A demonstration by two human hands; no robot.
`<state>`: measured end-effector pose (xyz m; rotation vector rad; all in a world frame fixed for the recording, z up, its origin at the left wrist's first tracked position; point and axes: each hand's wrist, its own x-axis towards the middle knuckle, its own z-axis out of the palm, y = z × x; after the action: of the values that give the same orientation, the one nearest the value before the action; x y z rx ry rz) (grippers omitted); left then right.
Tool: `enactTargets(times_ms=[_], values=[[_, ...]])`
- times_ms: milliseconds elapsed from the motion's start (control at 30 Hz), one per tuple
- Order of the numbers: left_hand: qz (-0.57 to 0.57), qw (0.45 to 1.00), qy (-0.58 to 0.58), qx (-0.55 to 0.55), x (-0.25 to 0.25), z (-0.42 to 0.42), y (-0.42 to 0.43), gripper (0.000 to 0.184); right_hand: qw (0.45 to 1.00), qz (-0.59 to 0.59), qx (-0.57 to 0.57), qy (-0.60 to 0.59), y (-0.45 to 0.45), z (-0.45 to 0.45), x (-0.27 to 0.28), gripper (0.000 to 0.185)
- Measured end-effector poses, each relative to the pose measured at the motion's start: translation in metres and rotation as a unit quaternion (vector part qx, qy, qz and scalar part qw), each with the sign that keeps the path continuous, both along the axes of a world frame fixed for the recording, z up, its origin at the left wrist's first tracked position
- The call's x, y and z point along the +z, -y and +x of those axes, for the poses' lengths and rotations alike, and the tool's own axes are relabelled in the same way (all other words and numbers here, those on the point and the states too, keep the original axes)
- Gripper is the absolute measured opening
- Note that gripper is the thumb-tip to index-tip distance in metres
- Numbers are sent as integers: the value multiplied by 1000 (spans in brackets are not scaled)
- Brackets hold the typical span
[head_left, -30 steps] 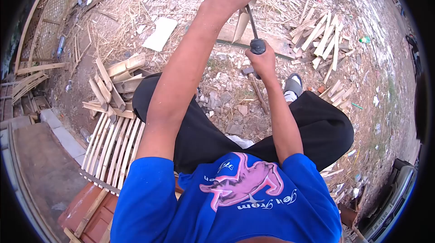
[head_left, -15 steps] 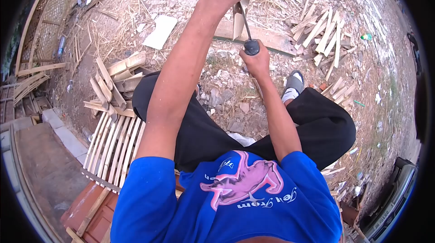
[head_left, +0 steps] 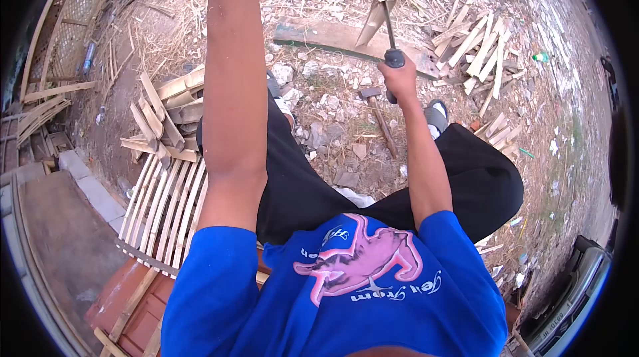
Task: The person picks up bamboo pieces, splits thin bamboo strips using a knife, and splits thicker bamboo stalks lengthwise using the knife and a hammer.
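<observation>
One pale brown length of split wood or bamboo (head_left: 374, 25) stands tilted in front of the person, its lower end over one long weathered plank (head_left: 319, 36) on the ground; its upper part forks into two strips, both cut off by the top edge of view. One tool with a rounded black handle and a long narrow dark metal blade (head_left: 395, 58) crosses the piece at the fork. Right hand (head_left: 401, 81): one, fingers wrapped round the black handle. Left hand: beyond the top edge, state cannot be told; one bare left forearm (head_left: 234, 71) reaches up toward that edge. Nearer the body, one hammer with a grey metal head and brown wooden handle (head_left: 383, 125) lies on the rubble. Two feet, one per side; the right wears a grey open shoe (head_left: 436, 117) over a white sock, the left is partly hidden. Right of the plank, one heap of pale split strips (head_left: 476, 47), over ten, overlapping; one smaller bunch (head_left: 500, 136) lies below it, count uncertain. Left side: one pile of curved wooden pieces (head_left: 156, 117), at least six, beside one row of pale straight slats (head_left: 163, 204), roughly eight. Far left, one wooden lattice panel (head_left: 70, 21).
</observation>
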<state>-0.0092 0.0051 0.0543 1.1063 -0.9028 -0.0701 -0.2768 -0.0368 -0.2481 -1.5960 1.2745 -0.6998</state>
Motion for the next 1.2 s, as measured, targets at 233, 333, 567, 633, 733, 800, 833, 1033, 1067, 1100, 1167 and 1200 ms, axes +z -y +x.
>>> enactTargets(times_ms=[233,333,567,633,733,800,833,1033,1067,1100,1167,1200], values=[[220,960,149,-92,-12,-27,11,42,1000,7,17,-4,10,6,13,32],[211,907,360,-56,-57,-37,34,56,998,-44,34,11,-9,7,11,32],[266,895,346,-95,-107,-58,60,36,999,-27,20,15,-14,0,2,30],[273,904,314,-101,-100,-62,58,33,999,-40,12,-4,-17,1,4,30],[280,916,284,-38,-94,-69,57,31,999,-54,-3,-9,-24,9,2,31],[255,918,304,-10,-95,-68,57,30,998,-57,-22,-11,-30,15,-1,33],[271,914,303,1,-94,-68,54,29,997,-68,-27,-16,-33,18,-3,34],[285,907,309,35,-97,-64,49,28,993,-89,-73,-5,-46,36,-13,36],[282,907,311,42,-98,-62,49,28,991,-102,-83,-4,-48,40,-15,35],[280,906,312,49,-98,-61,47,28,989,-114,-92,-3,-51,43,-16,35],[272,909,312,50,-97,-59,46,28,991,-106,-85,13,-53,46,-18,34],[266,911,312,48,-97,-60,46,28,991,-103,-84,19,-53,46,-19,34]])
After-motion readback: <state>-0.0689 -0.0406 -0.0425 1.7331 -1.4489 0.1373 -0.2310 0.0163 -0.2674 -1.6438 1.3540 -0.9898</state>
